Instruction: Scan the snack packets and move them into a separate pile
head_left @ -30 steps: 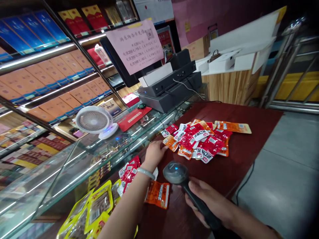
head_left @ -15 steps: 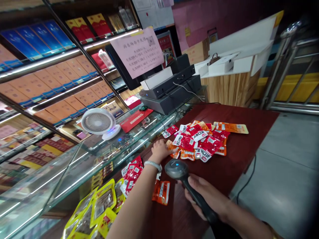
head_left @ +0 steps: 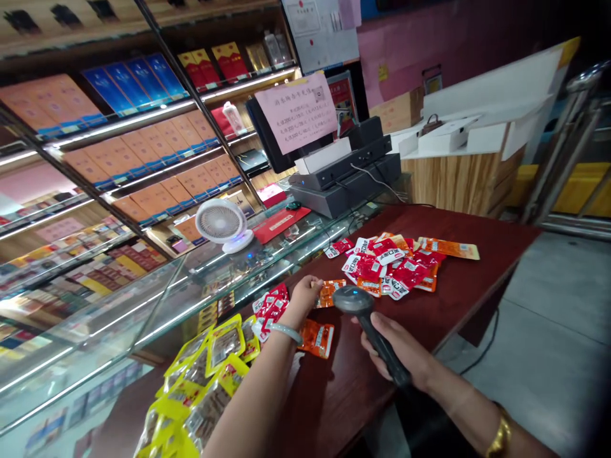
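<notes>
My left hand, with a pale bangle at the wrist, pinches the end of an orange snack packet just above the table. In my right hand is a dark barcode scanner, gripped by its handle, its head close to that packet. A pile of red and orange snack packets lies beyond the scanner. Under my left wrist rests another orange packet. Red packets lie left of the wrist, partly covered by it. Several yellow snack bags are heaped beside my left forearm.
The dark red tabletop adjoins a glass display counter. On the counter are a small white fan, a red envelope and a dark cash drawer. Shelves of boxes stand at the left. A metal railing rises at the right.
My left hand has drawn an orange packet out of the pile, toward me and the scanner. My right hand still holds the scanner. The camera view has shifted left.
</notes>
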Action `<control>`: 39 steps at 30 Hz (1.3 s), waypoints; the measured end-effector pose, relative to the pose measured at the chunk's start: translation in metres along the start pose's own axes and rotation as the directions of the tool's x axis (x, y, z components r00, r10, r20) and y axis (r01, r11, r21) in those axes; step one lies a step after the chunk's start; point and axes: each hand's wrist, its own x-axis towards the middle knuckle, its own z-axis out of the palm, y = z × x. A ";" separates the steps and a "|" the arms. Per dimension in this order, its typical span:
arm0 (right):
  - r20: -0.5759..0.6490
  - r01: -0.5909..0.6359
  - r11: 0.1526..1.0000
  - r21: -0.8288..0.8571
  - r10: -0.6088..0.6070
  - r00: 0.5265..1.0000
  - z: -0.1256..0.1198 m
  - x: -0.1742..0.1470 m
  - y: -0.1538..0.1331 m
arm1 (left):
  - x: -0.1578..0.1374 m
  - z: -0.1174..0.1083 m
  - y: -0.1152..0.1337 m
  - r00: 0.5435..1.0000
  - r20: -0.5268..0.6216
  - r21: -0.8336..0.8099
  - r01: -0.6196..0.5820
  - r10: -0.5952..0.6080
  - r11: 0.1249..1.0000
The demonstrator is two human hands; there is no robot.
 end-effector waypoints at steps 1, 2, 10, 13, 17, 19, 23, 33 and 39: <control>0.013 -0.002 1.000 -0.020 0.002 1.000 0.000 0.000 0.000 | -0.006 -0.001 0.000 0.999 -0.004 -0.085 0.035 -0.035 0.996; 0.032 -0.007 0.999 -0.044 0.008 0.999 0.000 -0.001 0.000 | -0.011 -0.002 0.000 0.998 -0.001 -0.163 0.067 -0.069 0.984; 0.101 -0.022 0.987 -0.161 0.038 0.994 0.014 -0.010 -0.004 | -0.040 -0.008 0.001 0.993 -0.079 -0.291 0.060 -0.087 0.955; 0.115 -0.019 0.981 -0.192 0.042 0.993 0.019 -0.011 -0.005 | -0.044 -0.009 -0.001 0.989 -0.102 -0.252 0.078 -0.106 0.965; 0.123 -0.041 0.974 -0.222 0.069 0.990 0.024 -0.009 -0.004 | -0.048 -0.016 -0.001 0.990 -0.110 -0.242 0.057 -0.086 0.969; 0.125 -0.050 0.970 -0.237 0.081 0.989 0.026 -0.008 -0.002 | -0.049 -0.028 -0.002 0.990 -0.126 -0.156 0.038 -0.058 0.987; 0.140 -0.086 0.963 -0.257 0.125 0.982 0.030 -0.003 0.002 | -0.043 -0.073 -0.015 0.998 -0.055 0.164 0.012 -0.003 0.986; 0.205 -0.058 0.984 -0.168 0.093 0.974 0.030 0.012 0.013 | -0.030 -0.136 -0.049 0.998 -0.067 0.664 0.049 -0.006 0.746; 0.195 -0.087 0.994 -0.062 0.098 0.976 0.026 0.013 0.015 | -0.005 -0.085 -0.009 0.952 -0.090 0.739 -0.133 0.293 0.660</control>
